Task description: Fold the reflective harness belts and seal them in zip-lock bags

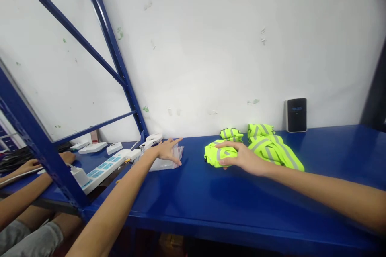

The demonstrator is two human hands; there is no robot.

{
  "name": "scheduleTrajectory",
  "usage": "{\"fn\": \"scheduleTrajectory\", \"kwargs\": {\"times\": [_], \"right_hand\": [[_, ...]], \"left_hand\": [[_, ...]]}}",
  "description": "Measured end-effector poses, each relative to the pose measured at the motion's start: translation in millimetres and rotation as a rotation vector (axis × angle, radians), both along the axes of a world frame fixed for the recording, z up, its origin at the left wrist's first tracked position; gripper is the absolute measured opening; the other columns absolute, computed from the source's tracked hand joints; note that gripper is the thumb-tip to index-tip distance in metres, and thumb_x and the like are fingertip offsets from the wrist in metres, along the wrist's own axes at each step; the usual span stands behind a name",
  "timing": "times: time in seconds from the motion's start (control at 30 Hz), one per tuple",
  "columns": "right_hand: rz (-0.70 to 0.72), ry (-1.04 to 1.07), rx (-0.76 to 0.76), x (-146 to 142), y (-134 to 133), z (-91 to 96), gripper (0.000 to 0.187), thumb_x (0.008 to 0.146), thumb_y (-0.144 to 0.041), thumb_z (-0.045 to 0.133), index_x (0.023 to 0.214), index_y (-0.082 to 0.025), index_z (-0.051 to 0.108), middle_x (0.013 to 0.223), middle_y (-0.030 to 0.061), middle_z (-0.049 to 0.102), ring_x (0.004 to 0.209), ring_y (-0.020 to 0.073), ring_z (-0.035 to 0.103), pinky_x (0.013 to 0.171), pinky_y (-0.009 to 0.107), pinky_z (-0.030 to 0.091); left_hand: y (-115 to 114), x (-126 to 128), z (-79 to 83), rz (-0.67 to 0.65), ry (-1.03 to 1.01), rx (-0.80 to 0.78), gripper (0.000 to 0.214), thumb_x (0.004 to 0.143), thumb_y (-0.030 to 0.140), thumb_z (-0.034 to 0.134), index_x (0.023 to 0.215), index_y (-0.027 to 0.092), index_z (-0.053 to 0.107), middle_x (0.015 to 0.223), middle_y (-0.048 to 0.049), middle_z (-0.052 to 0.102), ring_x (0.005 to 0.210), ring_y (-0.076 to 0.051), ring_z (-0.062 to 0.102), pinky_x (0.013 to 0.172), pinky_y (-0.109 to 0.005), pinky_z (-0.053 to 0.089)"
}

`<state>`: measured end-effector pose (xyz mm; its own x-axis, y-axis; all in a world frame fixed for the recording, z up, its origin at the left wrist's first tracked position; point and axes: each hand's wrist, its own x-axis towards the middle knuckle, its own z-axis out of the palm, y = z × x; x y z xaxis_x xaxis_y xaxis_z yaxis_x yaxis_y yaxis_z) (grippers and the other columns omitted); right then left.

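Thumb and fingers of my right hand [243, 158] close round a folded neon-yellow reflective vest [212, 154] with grey stripes, low over the blue table. My left hand [169, 151] has its fingers and thumb spread, over or against a clear plastic zip bag [163, 164]; whether it touches the bag I cannot tell. Just behind the gripped vest is a small rolled neon-yellow vest [231, 134]. More neon-yellow striped vests [273, 148] lie in a loose pile right of it, partly behind my right hand.
A white power strip [105, 168] with blue sockets and a plugged-in charger runs along the left. A blue metal rack post [45, 140] stands there. Beyond it, a co-worker's hands [64, 156] rest near cables. A black-fronted box [296, 115] stands against the wall.
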<state>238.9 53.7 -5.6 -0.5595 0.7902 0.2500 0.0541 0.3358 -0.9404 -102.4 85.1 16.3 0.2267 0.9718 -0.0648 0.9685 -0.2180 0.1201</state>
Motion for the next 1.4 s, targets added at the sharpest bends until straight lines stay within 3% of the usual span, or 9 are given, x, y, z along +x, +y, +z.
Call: {"fn": "scheduleTrajectory", "kwargs": {"times": [0.13, 0.27, 0.4, 0.5, 0.57, 0.7, 0.97, 1.17, 1.4], "right_hand": [[-0.024, 0.041, -0.034, 5.6, 0.8, -3.3, 0.056, 0.066, -0.029, 0.079, 0.118, -0.019, 0.061, 0.107, 0.0081, 0.069, 0.065, 0.0178, 0.07, 0.062, 0.031, 0.058], [-0.075, 0.164, -0.041, 4.3, 14.1, -5.6, 0.062, 0.068, -0.03, 0.077, 0.125, -0.018, 0.056, 0.075, 0.0023, 0.069, 0.066, 0.02, 0.068, 0.049, 0.027, 0.055], [-0.15, 0.215, -0.014, 10.2, 19.4, -3.9, 0.061, 0.067, -0.028, 0.077, 0.124, -0.017, 0.056, 0.076, 0.0024, 0.068, 0.064, 0.0192, 0.068, 0.051, 0.029, 0.057], [-0.2, 0.177, 0.047, 18.7, 16.9, -3.6, 0.06, 0.068, -0.031, 0.076, 0.123, -0.017, 0.057, 0.081, 0.0044, 0.069, 0.063, 0.0191, 0.067, 0.052, 0.03, 0.057], [-0.238, 0.117, 0.112, 25.0, 14.1, -4.1, 0.057, 0.068, -0.033, 0.076, 0.121, -0.018, 0.059, 0.101, 0.0086, 0.069, 0.058, 0.0166, 0.066, 0.054, 0.031, 0.056], [-0.272, 0.013, 0.231, 34.0, 10.5, -6.4, 0.051, 0.069, -0.034, 0.075, 0.117, -0.023, 0.063, 0.13, 0.0102, 0.056, 0.052, 0.0123, 0.065, 0.056, 0.031, 0.055], [-0.25, -0.053, 0.217, 29.9, 12.9, -14.7, 0.051, 0.068, -0.026, 0.072, 0.118, -0.019, 0.063, 0.111, 0.0072, 0.068, 0.053, 0.0145, 0.063, 0.055, 0.03, 0.052], [-0.342, -0.096, 0.408, 26.8, 10.6, -21.2, 0.046, 0.064, -0.024, 0.074, 0.109, -0.021, 0.07, 0.117, 0.006, 0.067, 0.108, 0.0271, 0.062, 0.099, 0.039, 0.043], [-0.278, -0.072, 0.323, 29.2, 8.7, -20.7, 0.05, 0.064, -0.025, 0.074, 0.113, -0.017, 0.067, 0.117, 0.0075, 0.067, 0.108, 0.0283, 0.061, 0.099, 0.04, 0.043]], "left_hand": [[-3.4, 12.0, 5.1, 0.003, 0.052, 0.065, 0.114, 0.053, 0.077, 0.065, 0.148, 0.031, 0.022, 0.144, -0.0168, 0.039, 0.132, -0.043, 0.034, 0.103, -0.058, 0.028], [-12.0, 60.3, 20.1, -0.202, -0.071, 0.251, 0.101, 0.064, 0.074, 0.061, 0.148, 0.032, 0.022, 0.141, -0.0116, 0.042, 0.128, -0.036, 0.04, 0.105, -0.051, 0.031], [-25.1, 115.2, 24.5, -0.421, -0.147, 0.411, 0.098, 0.065, 0.067, 0.066, 0.147, 0.035, 0.023, 0.142, -0.0091, 0.04, 0.128, -0.032, 0.038, 0.108, -0.05, 0.028], [-26.3, 141.8, 20.6, -0.474, -0.163, 0.526, 0.098, 0.064, 0.063, 0.069, 0.146, 0.033, 0.025, 0.136, -0.0098, 0.042, 0.126, -0.031, 0.039, 0.108, -0.048, 0.028], [-23.3, 151.9, 17.6, -0.477, -0.157, 0.566, 0.098, 0.064, 0.063, 0.069, 0.146, 0.032, 0.027, 0.133, -0.0102, 0.044, 0.123, -0.03, 0.04, 0.107, -0.048, 0.029], [-18.0, 163.0, 9.6, -0.485, -0.16, 0.552, 0.1, 0.062, 0.067, 0.069, 0.146, 0.032, 0.026, 0.131, -0.0103, 0.045, 0.122, -0.032, 0.041, 0.105, -0.05, 0.03], [-16.4, 168.5, -25.6, -0.507, -0.267, 0.593, 0.09, 0.069, 0.061, 0.067, 0.144, 0.029, 0.029, 0.133, -0.0087, 0.048, 0.121, -0.026, 0.044, 0.104, -0.043, 0.037], [-20.0, 163.7, -30.9, -0.513, -0.233, 0.626, 0.085, 0.071, 0.062, 0.065, 0.141, 0.026, 0.035, 0.132, -0.0106, 0.05, 0.122, -0.028, 0.045, 0.106, -0.046, 0.034], [-20.2, 166.0, -41.1, -0.536, -0.307, 0.628, 0.085, 0.069, 0.064, 0.065, 0.14, 0.027, 0.036, 0.142, -0.0116, 0.043, 0.133, -0.029, 0.038, 0.112, -0.05, 0.025]]}}
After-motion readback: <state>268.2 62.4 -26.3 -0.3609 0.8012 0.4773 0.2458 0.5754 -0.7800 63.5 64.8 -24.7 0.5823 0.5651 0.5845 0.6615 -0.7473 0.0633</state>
